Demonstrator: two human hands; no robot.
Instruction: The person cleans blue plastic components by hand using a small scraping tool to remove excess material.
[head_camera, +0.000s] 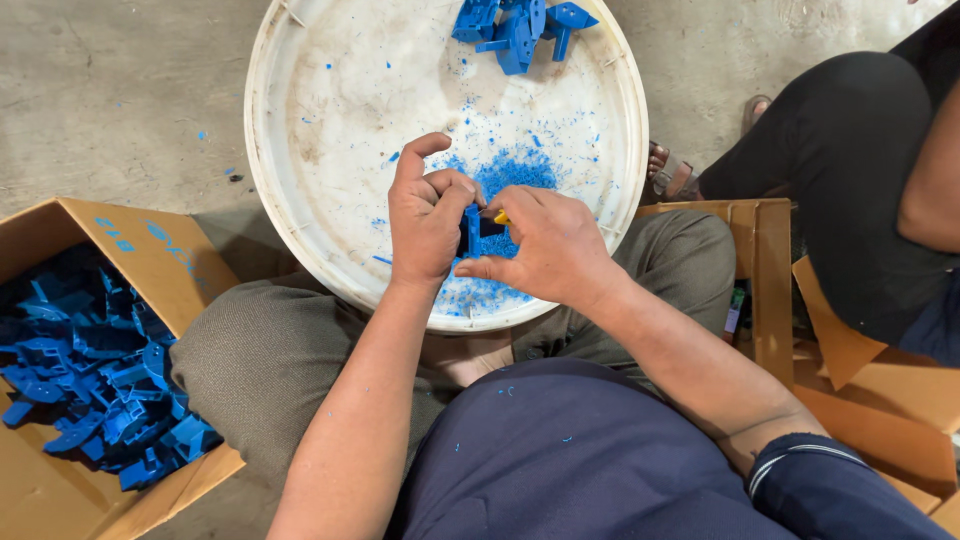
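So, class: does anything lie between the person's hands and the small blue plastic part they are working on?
Nothing visible does. The left hand and right hand both already grip the blue plastic part directly, over the white round tray. A yellow-tipped tool in the right hand touches it.

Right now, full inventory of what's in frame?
round tray: one, white, on the floor ahead of the knees
blue shavings: a heap, middle of the tray
blue plastic parts: small cluster, tray's far rim
cardboard box: one, brown, left, holds many blue parts
loose cardboard: brown pieces, right
second person: dark trousers, sandal, upper right
blue part: one, held in both hands
yellow tool tip: one, at the right fingers
left hand: grips the part
right hand: grips part and tool
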